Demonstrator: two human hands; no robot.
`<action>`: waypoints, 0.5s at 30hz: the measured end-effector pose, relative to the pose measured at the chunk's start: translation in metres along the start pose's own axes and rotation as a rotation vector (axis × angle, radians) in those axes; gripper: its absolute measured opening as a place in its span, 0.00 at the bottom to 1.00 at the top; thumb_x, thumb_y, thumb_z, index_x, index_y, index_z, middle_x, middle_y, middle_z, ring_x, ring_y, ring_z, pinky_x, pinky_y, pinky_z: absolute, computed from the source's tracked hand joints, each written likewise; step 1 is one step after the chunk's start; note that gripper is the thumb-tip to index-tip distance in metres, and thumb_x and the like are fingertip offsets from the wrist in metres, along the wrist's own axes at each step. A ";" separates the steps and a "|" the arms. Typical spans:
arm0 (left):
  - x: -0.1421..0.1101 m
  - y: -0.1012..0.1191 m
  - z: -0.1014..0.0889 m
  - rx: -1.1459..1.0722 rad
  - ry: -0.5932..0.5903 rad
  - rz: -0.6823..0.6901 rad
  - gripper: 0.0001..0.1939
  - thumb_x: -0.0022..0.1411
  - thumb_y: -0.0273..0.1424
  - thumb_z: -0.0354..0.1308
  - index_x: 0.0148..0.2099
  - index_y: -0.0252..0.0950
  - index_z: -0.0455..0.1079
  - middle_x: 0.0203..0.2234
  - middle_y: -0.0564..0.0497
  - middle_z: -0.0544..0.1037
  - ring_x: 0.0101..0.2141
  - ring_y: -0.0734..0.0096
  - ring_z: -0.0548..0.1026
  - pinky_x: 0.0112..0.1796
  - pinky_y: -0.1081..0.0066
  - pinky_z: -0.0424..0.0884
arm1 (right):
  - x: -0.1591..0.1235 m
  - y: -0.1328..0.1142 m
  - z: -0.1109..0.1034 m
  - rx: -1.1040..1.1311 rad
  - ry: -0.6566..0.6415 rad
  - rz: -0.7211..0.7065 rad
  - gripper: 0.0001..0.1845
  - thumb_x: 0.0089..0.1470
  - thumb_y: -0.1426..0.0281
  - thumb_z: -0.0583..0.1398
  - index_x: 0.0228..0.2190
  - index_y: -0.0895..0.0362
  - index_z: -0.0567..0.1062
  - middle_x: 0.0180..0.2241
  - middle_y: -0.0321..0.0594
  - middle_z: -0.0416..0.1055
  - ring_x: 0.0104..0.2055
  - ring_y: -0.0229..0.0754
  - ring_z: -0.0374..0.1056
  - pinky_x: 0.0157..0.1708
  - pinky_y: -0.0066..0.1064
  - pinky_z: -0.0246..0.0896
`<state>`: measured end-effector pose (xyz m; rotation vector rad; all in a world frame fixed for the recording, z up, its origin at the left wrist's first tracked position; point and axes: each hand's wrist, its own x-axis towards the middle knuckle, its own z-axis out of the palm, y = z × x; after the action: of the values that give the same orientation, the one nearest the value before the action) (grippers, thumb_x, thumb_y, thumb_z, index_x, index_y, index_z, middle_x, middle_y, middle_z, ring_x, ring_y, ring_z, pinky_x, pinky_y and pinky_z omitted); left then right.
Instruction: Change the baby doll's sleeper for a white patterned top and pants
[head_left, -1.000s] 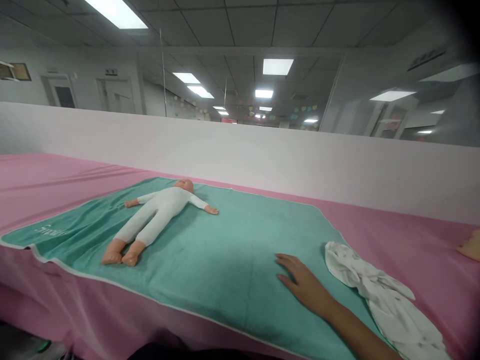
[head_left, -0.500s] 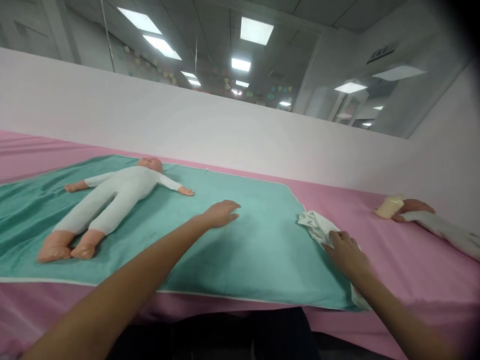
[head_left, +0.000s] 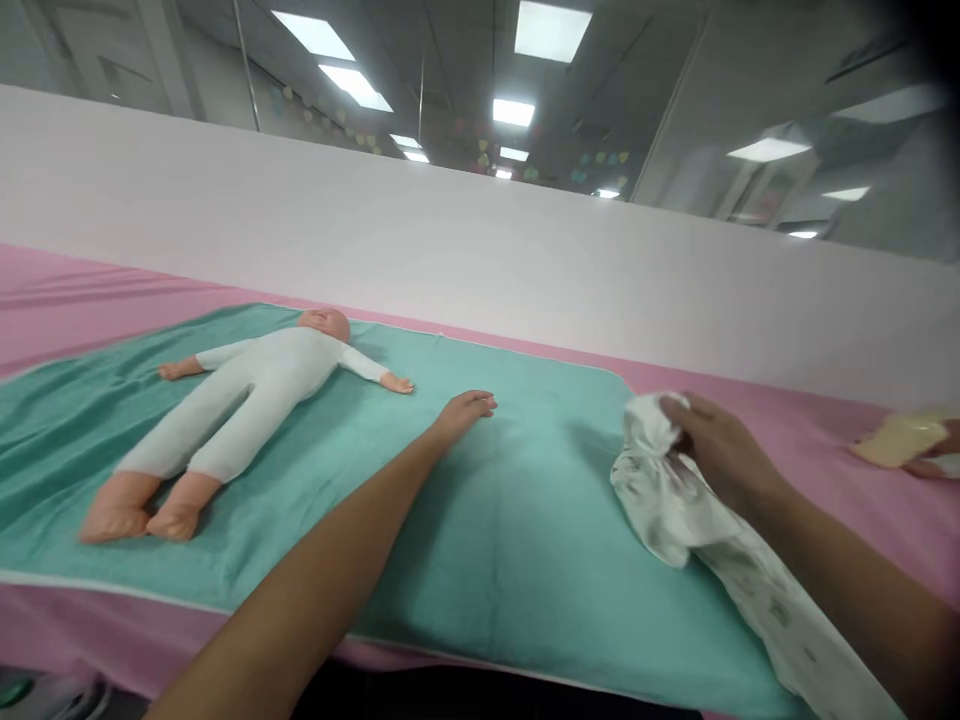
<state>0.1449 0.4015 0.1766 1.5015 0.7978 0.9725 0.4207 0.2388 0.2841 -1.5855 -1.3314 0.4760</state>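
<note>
Beneath a white wall and a long glass panel, the head view showed a pink-covered bench spread with a teal towel; a baby doll in a white suit lay on its back on the towel's left part, apart from both hands. The right hand had its fingers closed on the bunched upper end of a white printed cloth, which rose above the towel's right side and trailed toward the near right corner; the left hand, fingers loosely curled, held nothing over the middle. One bunched grip seemed poor control for so limp a length; good handling called for the left hand to pinch a free edge, both lifting evenly, lest the tail drag the towel.
</note>
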 end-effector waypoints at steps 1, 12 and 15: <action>-0.002 0.003 0.001 -0.103 -0.046 -0.011 0.24 0.56 0.44 0.55 0.51 0.35 0.65 0.49 0.41 0.71 0.47 0.61 0.71 0.52 0.60 0.61 | 0.006 -0.019 0.010 0.249 -0.047 -0.042 0.16 0.50 0.55 0.58 0.26 0.55 0.69 0.24 0.33 0.63 0.24 0.34 0.59 0.23 0.28 0.56; -0.021 0.014 0.019 -0.503 -0.339 -0.139 0.25 0.61 0.46 0.50 0.53 0.34 0.66 0.52 0.42 0.69 0.52 0.54 0.66 0.48 0.61 0.65 | 0.033 0.032 0.116 1.093 -0.291 0.067 0.11 0.51 0.62 0.60 0.35 0.54 0.73 0.40 0.38 0.71 0.41 0.41 0.67 0.37 0.34 0.68; -0.019 0.011 0.026 -0.422 -0.280 -0.174 0.24 0.56 0.38 0.59 0.53 0.34 0.65 0.49 0.40 0.72 0.46 0.55 0.71 0.46 0.61 0.67 | 0.027 0.058 0.121 1.011 -0.405 0.106 0.11 0.50 0.62 0.61 0.35 0.54 0.71 0.39 0.39 0.71 0.42 0.42 0.67 0.41 0.36 0.67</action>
<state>0.1601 0.3718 0.1834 1.1469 0.4750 0.7250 0.3647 0.3179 0.1879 -0.7210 -1.0009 1.3378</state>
